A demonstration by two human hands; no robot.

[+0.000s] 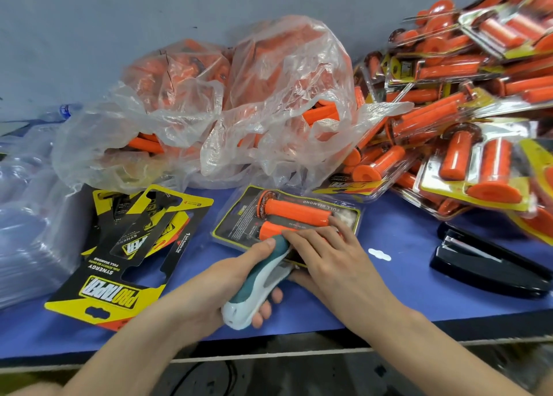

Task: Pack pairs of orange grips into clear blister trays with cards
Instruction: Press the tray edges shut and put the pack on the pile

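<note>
A clear blister tray (230, 228) with a black and yellow card lies at the table's middle, holding two orange grips (294, 208) side by side. My left hand (227, 279) grips a teal and white stapler (257, 282), its nose at the tray's near edge. My right hand (326, 255) lies on the tray's near side, fingers flat over the nearer grip and thumb under the edge.
Several printed cards (131, 246) lie loose at the left, beside stacked clear trays (27, 231). Plastic bags of loose orange grips (239, 102) fill the back. A heap of packed blisters (466, 120) rises at the right. A black stapler (487, 264) sits near the right front edge.
</note>
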